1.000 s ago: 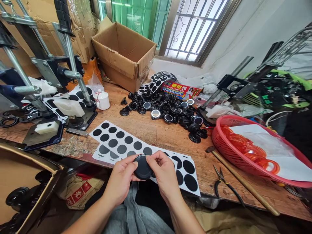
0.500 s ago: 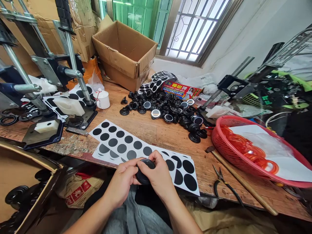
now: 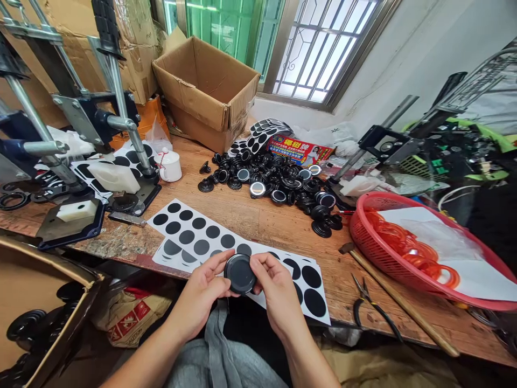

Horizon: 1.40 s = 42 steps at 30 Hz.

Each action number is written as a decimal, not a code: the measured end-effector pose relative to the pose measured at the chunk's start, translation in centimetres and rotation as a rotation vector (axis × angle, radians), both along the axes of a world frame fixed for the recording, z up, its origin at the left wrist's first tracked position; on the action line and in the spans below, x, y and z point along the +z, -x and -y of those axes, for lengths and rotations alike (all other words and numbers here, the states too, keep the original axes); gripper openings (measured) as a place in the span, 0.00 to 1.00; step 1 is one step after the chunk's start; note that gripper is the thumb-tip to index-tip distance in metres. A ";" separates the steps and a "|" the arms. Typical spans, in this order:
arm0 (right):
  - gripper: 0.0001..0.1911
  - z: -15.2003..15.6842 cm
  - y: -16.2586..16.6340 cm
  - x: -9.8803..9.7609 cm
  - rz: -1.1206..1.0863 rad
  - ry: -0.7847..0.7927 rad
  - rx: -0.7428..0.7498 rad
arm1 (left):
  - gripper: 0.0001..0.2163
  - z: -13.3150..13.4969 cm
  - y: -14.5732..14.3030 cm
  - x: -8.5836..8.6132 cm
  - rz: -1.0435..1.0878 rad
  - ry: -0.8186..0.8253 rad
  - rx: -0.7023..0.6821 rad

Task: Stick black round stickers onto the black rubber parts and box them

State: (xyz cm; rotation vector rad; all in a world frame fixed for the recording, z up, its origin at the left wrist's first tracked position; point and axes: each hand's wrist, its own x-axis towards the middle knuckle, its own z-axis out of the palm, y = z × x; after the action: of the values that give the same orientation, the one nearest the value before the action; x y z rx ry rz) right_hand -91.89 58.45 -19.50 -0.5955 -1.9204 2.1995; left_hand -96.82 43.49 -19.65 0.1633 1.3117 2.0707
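Note:
A round black plastic cap (image 3: 239, 274) with a raised rim and a flat dark face is held up at the table's front edge. My left hand (image 3: 208, 288) grips its left rim between thumb and fingers. On the opposite side, my right hand (image 3: 272, 280) pinches the rim, thumb at the upper right. Whatever is on the cap's underside stays hidden. Under and behind my hands lie white sheets of black round stickers (image 3: 201, 247), overlapping on the table. Farther back is a heap of similar black round parts (image 3: 283, 180), some with shiny silvery faces.
Hand presses (image 3: 121, 123) stand at left, another press (image 3: 382, 141) at back right. A red basket (image 3: 359, 237) holds orange rings. Pliers (image 3: 369, 304) and a hammer (image 3: 404, 299) lie at right. A white lidded cup (image 3: 170, 166), cardboard box (image 3: 194, 102) and parts carton (image 3: 44, 258) surround the workspace.
The thumbs have moved off the cap's face to its rim, and the cap is tilted up so its flat face shows. My right hand has shifted slightly to the right.

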 end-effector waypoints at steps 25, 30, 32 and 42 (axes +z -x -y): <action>0.18 0.0 -0.3 0.2 0.035 0.045 0.050 | 0.20 0.5 0.4 -0.2 -0.007 -0.003 0.010; 0.27 0.5 -0.2 0.2 0.033 0.086 0.127 | 0.23 0.9 0.4 -0.6 0.000 0.049 0.031; 0.24 0.7 0.2 0.1 0.037 0.079 0.121 | 0.22 1.1 0.5 -0.6 0.011 0.079 0.059; 0.17 3.3 3.2 -1.0 0.080 0.070 0.113 | 0.19 3.1 1.5 -0.8 0.062 0.098 0.219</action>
State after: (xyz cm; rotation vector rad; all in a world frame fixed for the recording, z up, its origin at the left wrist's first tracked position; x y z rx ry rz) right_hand -95.09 55.12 -20.47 -0.6089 -1.9684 2.3545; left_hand -98.33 40.41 -20.47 -0.0915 1.4435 2.1656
